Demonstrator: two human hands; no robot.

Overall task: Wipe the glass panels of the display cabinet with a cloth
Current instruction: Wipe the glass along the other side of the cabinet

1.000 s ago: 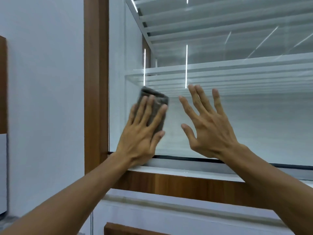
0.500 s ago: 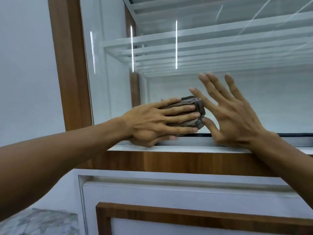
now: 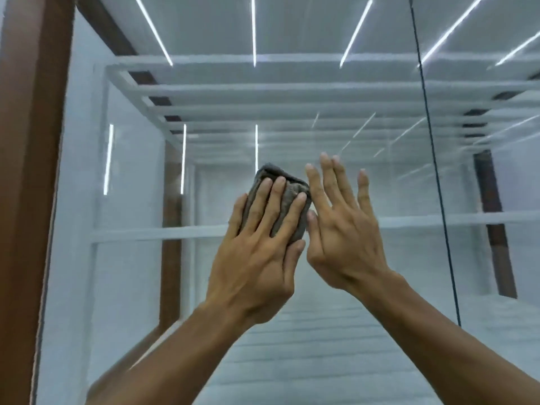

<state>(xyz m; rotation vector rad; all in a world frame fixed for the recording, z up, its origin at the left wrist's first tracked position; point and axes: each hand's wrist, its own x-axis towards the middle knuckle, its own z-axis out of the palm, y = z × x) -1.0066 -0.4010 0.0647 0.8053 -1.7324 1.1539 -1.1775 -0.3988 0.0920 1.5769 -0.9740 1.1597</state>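
Observation:
A folded grey-brown cloth (image 3: 289,185) is pressed flat against the front glass panel (image 3: 131,273) of the display cabinet, about mid-frame. My left hand (image 3: 257,252) lies over it with fingers spread upward, pinning it to the glass. Just to its right, my right hand (image 3: 342,229) is open with fingers apart, palm toward the glass and thumb near the cloth's edge. Glass shelves and light strips show through the panel.
A brown wooden frame post (image 3: 26,171) bounds the panel on the left. A thin dark vertical seam (image 3: 435,171) divides this panel from the one to the right. A glass shelf edge (image 3: 152,233) crosses behind the hands.
The cloth and both hands have moved up from the bottom rail to the middle of the panel. My left hand has turned from sideways to fingers-up, and the view has tilted upward.

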